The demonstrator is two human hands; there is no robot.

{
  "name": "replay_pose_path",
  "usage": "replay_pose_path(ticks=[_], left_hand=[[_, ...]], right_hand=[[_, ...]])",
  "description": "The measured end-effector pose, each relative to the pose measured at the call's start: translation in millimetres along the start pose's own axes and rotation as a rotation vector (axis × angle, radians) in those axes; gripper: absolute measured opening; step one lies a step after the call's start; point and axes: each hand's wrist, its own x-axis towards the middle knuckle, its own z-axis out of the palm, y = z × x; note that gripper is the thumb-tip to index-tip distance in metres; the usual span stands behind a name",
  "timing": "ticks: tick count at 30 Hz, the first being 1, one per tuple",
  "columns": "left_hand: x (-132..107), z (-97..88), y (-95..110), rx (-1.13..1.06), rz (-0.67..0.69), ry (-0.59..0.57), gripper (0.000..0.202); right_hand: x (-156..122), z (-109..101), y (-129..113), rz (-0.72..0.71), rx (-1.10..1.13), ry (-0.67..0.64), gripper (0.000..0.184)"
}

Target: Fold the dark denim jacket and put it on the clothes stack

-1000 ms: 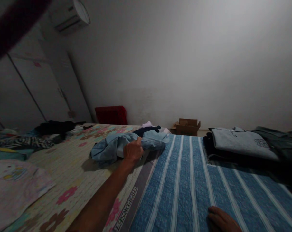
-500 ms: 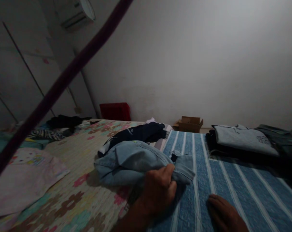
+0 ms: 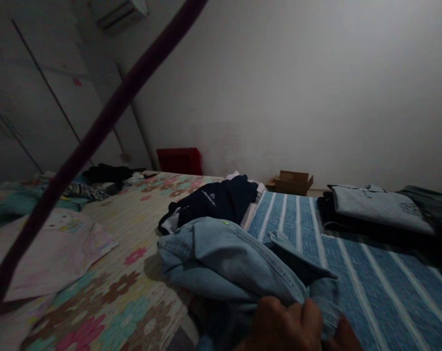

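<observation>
My left hand (image 3: 279, 326) is at the bottom edge, fingers closed on a crumpled light blue denim garment (image 3: 228, 263). The denim lies across the seam between a floral sheet (image 3: 133, 292) and a blue striped blanket (image 3: 370, 292). Only a sliver of my right hand (image 3: 344, 337) shows beside the left hand, at the denim's near edge; its grip is hidden. Behind the denim lies a dark navy garment (image 3: 217, 200) with small white lettering.
A folded grey shirt (image 3: 377, 207) tops a stack of dark folded clothes at the right. Loose clothes (image 3: 96, 178) and a pink printed cloth (image 3: 60, 248) lie at the left. A cardboard box (image 3: 292, 182) and red crate (image 3: 179, 161) stand by the wall. A dark strap (image 3: 96, 131) crosses the view.
My left hand has dragged the denim garment from the far middle of the bed toward me. That uncovered the navy garment. My right hand has left the blanket and come beside the left hand.
</observation>
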Motion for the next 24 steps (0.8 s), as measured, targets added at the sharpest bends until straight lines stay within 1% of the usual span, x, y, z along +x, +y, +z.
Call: replay_pose_path(ticks=[1, 3, 5, 6, 7, 8, 9, 10, 11, 12, 14, 16, 17, 19, 22, 24], left_hand=[[0.4, -4.1, -0.3, -0.025, 0.012, -0.039, 0.015], [4.9, -21.4, -6.7, -0.15, 0.082, -0.135, 0.011], [15.7, -45.8, -21.8, -0.333, 0.132, -0.216, 0.02], [23.8, -57.8, -32.8, -0.425, 0.113, -0.252, 0.019], [33.7, -68.3, -45.9, -0.453, 0.042, -0.259, 0.019], [45.1, -76.0, -61.0, -0.405, -0.083, -0.258, 0.021], [57.5, -80.4, -77.8, -0.312, -0.202, -0.273, 0.025], [70.2, -81.2, -95.7, -0.165, -0.327, -0.308, 0.028], [82.3, -78.4, -114.2, -0.022, -0.431, -0.402, 0.031], [93.1, -72.5, -132.6, 0.026, -0.478, -0.458, 0.031], [108.1, -54.7, -167.0, 0.049, -0.514, -0.577, 0.023], [113.2, -34.6, -196.1, 0.048, -0.545, -0.713, 0.025], [112.6, -25.4, -208.4, 0.05, -0.565, -0.763, 0.029], [107.2, -11.0, -229.0, 0.064, -0.619, -0.825, 0.032], [94.6, 1.4, -252.5, 0.079, -0.705, -0.864, 0.039], [86.9, 6.4, -263.4, 0.075, -0.741, -0.869, 0.052]], right_hand=[[1.3, 0.1, -1.3, 0.038, 0.074, -0.027, 0.023], [6.2, -4.0, -6.9, 0.18, 0.292, -0.065, 0.027], [12.9, -13.5, -16.7, 0.346, 0.467, -0.035, 0.03], [16.3, -19.4, -22.5, 0.414, 0.529, -0.011, 0.03], [19.3, -25.3, -28.4, 0.463, 0.567, 0.012, 0.03], [21.9, -30.8, -34.2, 0.487, 0.58, 0.029, 0.031], [23.8, -35.5, -39.6, 0.497, 0.584, 0.046, 0.032], [24.9, -39.0, -44.7, 0.498, 0.579, 0.061, 0.032], [25.3, -41.4, -49.6, 0.497, 0.574, 0.074, 0.031], [25.0, -42.8, -54.2, 0.498, 0.571, 0.087, 0.03], [23.3, -44.2, -62.5, 0.499, 0.567, 0.11, 0.03], [21.0, -45.7, -68.9, 0.502, 0.562, 0.134, 0.029], [19.9, -47.2, -71.0, 0.504, 0.557, 0.145, 0.029], [17.9, -51.6, -73.4, 0.509, 0.543, 0.164, 0.028], [14.7, -59.4, -73.8, 0.515, 0.516, 0.178, 0.025], [12.1, -63.0, -73.7, 0.519, 0.501, 0.178, 0.027]])
